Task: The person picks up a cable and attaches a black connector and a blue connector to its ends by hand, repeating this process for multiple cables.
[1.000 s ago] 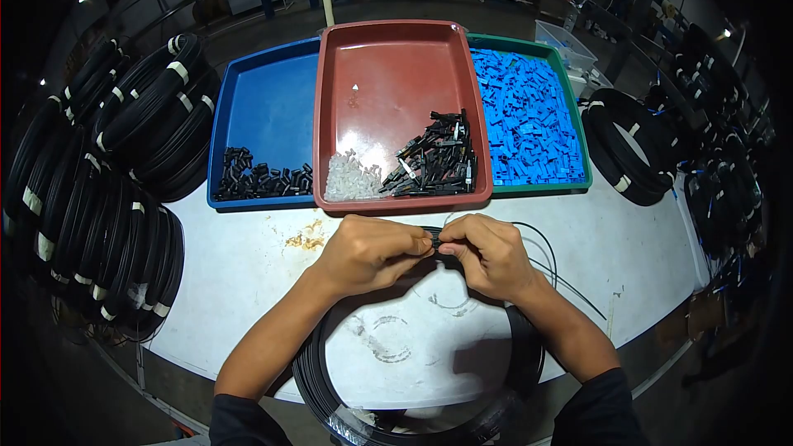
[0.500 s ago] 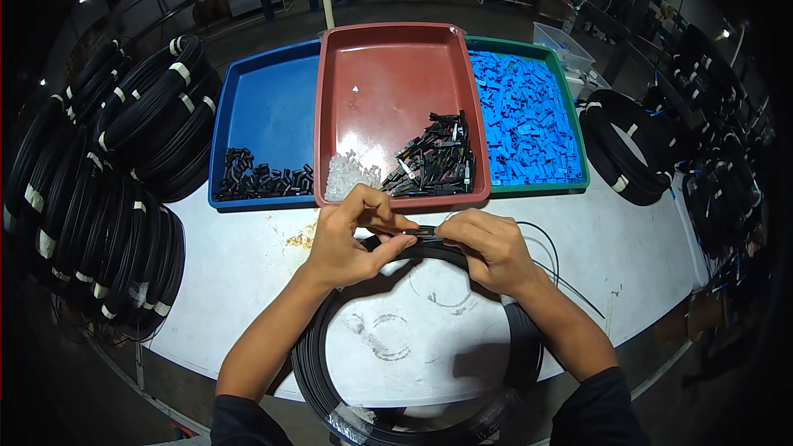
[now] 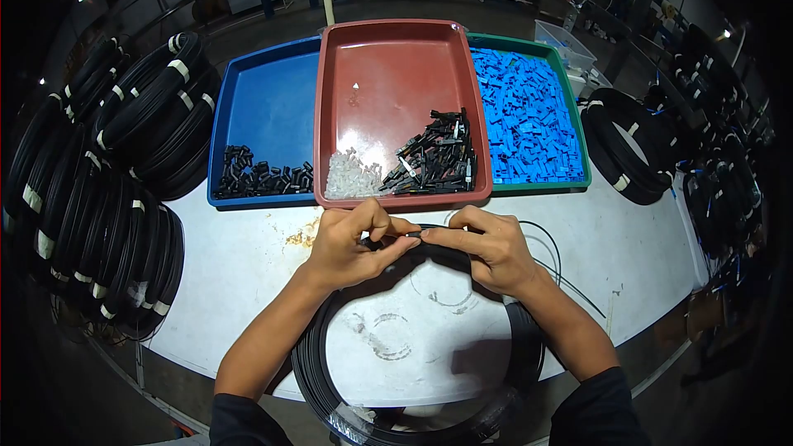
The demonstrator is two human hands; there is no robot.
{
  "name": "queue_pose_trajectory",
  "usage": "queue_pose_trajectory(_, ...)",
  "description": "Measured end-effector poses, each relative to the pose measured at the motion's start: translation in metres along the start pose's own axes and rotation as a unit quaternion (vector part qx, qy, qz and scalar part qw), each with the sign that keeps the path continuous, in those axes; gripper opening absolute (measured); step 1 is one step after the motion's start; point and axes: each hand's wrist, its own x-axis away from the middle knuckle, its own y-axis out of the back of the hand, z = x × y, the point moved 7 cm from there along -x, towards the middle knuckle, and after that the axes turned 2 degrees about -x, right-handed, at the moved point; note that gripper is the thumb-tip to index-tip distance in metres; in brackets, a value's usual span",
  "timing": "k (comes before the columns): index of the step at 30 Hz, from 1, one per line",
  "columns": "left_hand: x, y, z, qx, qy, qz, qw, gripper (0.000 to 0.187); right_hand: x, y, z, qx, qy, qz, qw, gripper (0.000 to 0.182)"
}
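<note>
My left hand point(image 3: 347, 246) is closed in a pinch on a small black connector point(image 3: 414, 234) above the far side of a black cable coil point(image 3: 307, 355). From the other side my right hand point(image 3: 497, 252) reaches in, its index finger stretched against the connector and its thumb tucked below. The fingers cover most of the connector. Whether the right hand grips it or only presses it is hard to see. The coil rests on the white table and overhangs its front edge, with clear tape round it at the lower left. A loose cable end point(image 3: 582, 290) trails to the right.
Behind my hands stand a blue tray point(image 3: 268, 103) with black sleeves, a red tray point(image 3: 396, 74) with clear and black pieces, and a green tray point(image 3: 578, 128) full of blue clips. Cable coils point(image 3: 107, 231) are stacked at the left; another coil point(image 3: 624, 186) lies right.
My right index finger has moved left along the connector to my left fingertips, covering the part that showed before. The left hand has stayed nearly in place.
</note>
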Motion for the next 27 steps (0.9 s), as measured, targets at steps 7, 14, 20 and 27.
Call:
queue_pose_trajectory(7,-0.003,0.001,-0.002,0.011,0.011,-0.001,1.0,0.05,0.001,-0.002,-0.001,0.001,0.01,-0.002,1.0,0.056)
queue_pose_trajectory(14,-0.004,0.002,-0.003,0.026,0.039,0.002,0.999,0.038,0.0,-0.004,0.003,0.022,-0.003,0.031,0.999,0.045)
queue_pose_trajectory(20,-0.001,-0.008,-0.002,-0.044,0.037,0.076,0.995,0.038,0.006,-0.006,0.0,-0.033,0.026,0.014,0.999,0.038)
queue_pose_trajectory(27,-0.01,0.026,0.006,0.084,0.121,-0.089,0.985,0.021,0.005,-0.002,0.001,-0.023,0.029,0.002,0.999,0.036)
